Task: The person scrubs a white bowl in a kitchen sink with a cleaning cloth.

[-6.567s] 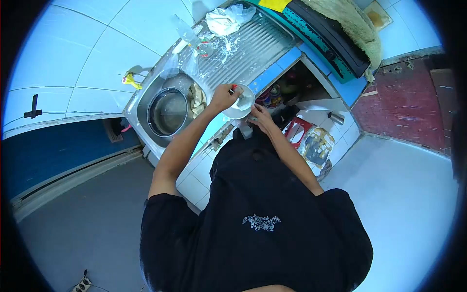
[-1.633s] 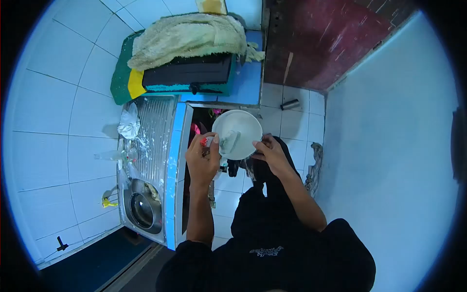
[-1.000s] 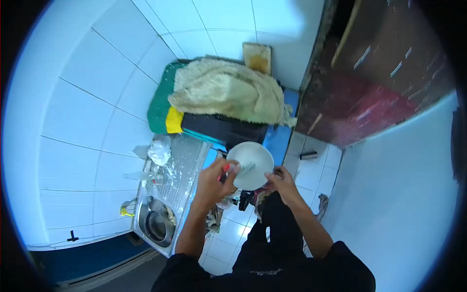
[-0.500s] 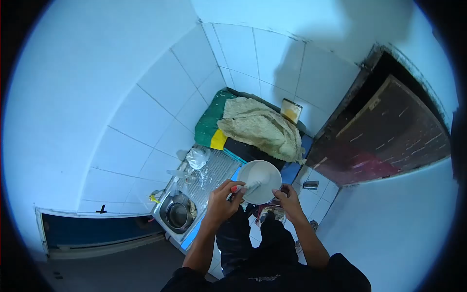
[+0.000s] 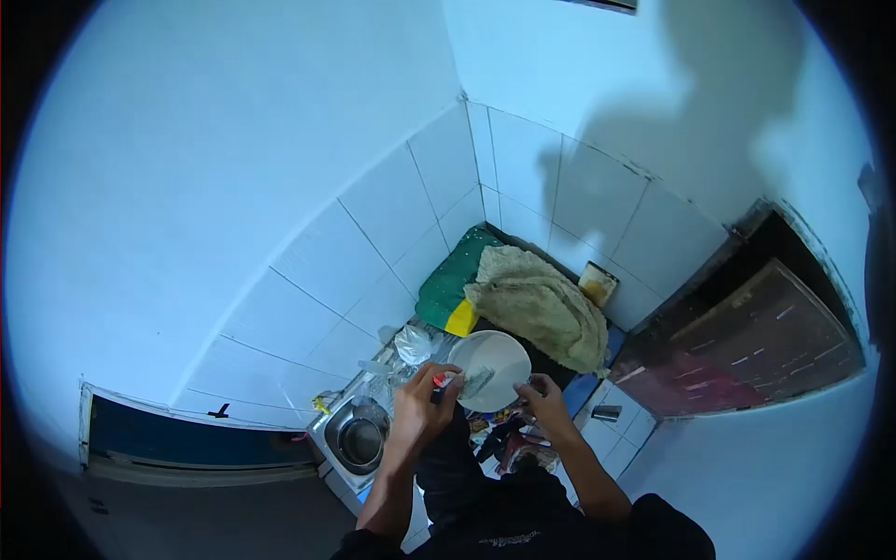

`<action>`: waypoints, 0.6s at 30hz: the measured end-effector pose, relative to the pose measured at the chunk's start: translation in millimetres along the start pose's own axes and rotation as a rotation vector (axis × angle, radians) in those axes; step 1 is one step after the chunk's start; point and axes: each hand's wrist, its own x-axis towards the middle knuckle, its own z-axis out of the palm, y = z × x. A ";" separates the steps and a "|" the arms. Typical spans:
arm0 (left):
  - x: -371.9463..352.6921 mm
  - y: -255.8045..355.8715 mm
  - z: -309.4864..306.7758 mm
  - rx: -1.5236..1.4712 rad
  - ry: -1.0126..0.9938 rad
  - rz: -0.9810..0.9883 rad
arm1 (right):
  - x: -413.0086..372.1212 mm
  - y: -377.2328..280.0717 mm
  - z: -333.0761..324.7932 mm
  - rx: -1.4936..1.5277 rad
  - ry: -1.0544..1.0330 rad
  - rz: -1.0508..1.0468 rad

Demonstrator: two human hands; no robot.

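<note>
A white plastic bowl (image 5: 512,357) is held up in front of my body, its open top facing the camera. My right hand (image 5: 544,407) pinches the bowl's rim on the right side. At the left rim, my left hand (image 5: 422,401) is closed around a brush (image 5: 477,381) with a red part showing by the fingers. The pale, whitish end of the brush reaches over the inside of the bowl.
A steel sink (image 5: 360,442) with a round metal pot stands at left, near a clear plastic bag (image 5: 413,344). Behind the bowl, a greenish cloth (image 5: 541,303) covers a counter against tiled walls. A brown wooden panel (image 5: 747,350) leans at right; a metal cup (image 5: 607,413) is below it.
The camera has turned, so the room appears lower and farther right. Both hands still hold the bowl and brush; the bowl's opening shows at a slightly different angle.
</note>
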 end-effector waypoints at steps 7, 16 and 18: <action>93.9 -63.2 -42.9 -0.007 0.001 0.065 | 70.7 -39.3 74.8 0.008 -0.007 -0.013; 244.6 -102.2 -132.8 0.026 -0.219 0.152 | 132.4 -128.1 188.1 0.079 -0.030 -0.076; 272.2 -93.7 -155.8 0.000 -0.205 0.129 | 131.7 -151.9 208.7 0.077 -0.010 -0.059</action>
